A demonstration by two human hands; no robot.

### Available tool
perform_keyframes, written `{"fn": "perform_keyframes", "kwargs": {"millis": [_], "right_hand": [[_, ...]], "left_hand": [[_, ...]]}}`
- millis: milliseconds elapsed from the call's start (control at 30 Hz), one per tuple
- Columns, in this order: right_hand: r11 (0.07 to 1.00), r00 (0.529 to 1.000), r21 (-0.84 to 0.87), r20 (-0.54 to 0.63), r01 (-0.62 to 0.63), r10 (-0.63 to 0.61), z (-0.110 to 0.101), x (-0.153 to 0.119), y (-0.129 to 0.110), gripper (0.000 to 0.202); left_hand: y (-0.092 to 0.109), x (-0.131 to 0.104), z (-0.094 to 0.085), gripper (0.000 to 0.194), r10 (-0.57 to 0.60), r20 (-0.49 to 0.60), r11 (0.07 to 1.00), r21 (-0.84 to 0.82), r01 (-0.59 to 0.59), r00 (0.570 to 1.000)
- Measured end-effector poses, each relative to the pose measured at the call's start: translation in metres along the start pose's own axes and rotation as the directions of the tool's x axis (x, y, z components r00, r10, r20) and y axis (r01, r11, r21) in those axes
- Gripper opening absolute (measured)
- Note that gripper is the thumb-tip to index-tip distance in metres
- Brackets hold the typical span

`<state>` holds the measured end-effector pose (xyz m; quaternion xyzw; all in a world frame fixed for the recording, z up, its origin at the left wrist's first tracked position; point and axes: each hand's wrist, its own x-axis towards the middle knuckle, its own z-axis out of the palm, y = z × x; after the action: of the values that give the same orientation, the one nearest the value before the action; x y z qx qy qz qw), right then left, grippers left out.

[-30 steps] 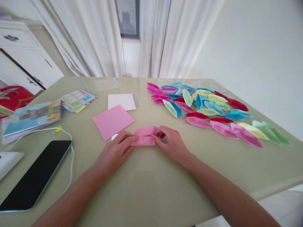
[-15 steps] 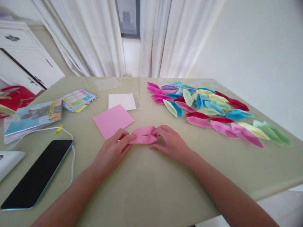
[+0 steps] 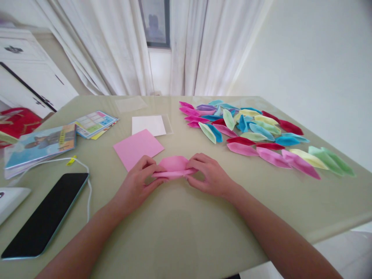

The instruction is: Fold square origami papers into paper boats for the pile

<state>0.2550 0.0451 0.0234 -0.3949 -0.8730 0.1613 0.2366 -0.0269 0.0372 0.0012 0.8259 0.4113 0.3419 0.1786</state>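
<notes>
A folded pink paper [image 3: 174, 164] is held between both hands above the middle of the table, its near edge raised in a narrow band. My left hand [image 3: 142, 180] pinches its left end between thumb and fingers. At the right end, my right hand [image 3: 207, 174] grips it the same way. Behind my left hand lies a flat pink square sheet [image 3: 139, 148]. Beyond that sheet is a white square paper [image 3: 148, 125]. Many folded paper pieces in pink, red, blue, green and yellow, including a pink one [image 3: 273, 157], lie in rows on the right.
On the left of the table [image 3: 180, 248] are a black-screened phone [image 3: 46, 213], a white cable [image 3: 89, 193], a book [image 3: 40, 145] and printed cards [image 3: 95, 122]. A white device [image 3: 13, 201] sits at the left edge. Curtains hang behind the table.
The near side of the folded pink paper has come up into a band that hides the centre slit. Both hands have shifted their fingers slightly and still grip its ends.
</notes>
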Motion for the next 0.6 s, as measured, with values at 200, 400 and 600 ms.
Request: {"fn": "perform_keyframes", "kwargs": {"millis": [200, 400, 600], "right_hand": [[0.999, 0.999, 0.044, 0.029, 0.029, -0.03, 0.0023, -0.0007, 0.0061, 0.02], [1.0, 0.997, -0.006, 0.066, 0.029, -0.028, 0.001, -0.001, 0.0046, 0.023], [0.998, 0.996, 0.049, 0.077, 0.031, -0.035, 0.0023, 0.0002, 0.0044, 0.024]], "left_hand": [[-0.0013, -0.0015, -0.0004, 0.01, -0.028, 0.025, 1.0, 0.006, 0.028, 0.999], [-0.0048, -0.0033, 0.0008, 0.016, -0.01, 0.043, 0.998, 0.059, 0.007, 0.999], [0.0032, 0.0006, -0.0017, 0.031, 0.056, -0.043, 0.974, 0.223, -0.046, 0.997]]}}
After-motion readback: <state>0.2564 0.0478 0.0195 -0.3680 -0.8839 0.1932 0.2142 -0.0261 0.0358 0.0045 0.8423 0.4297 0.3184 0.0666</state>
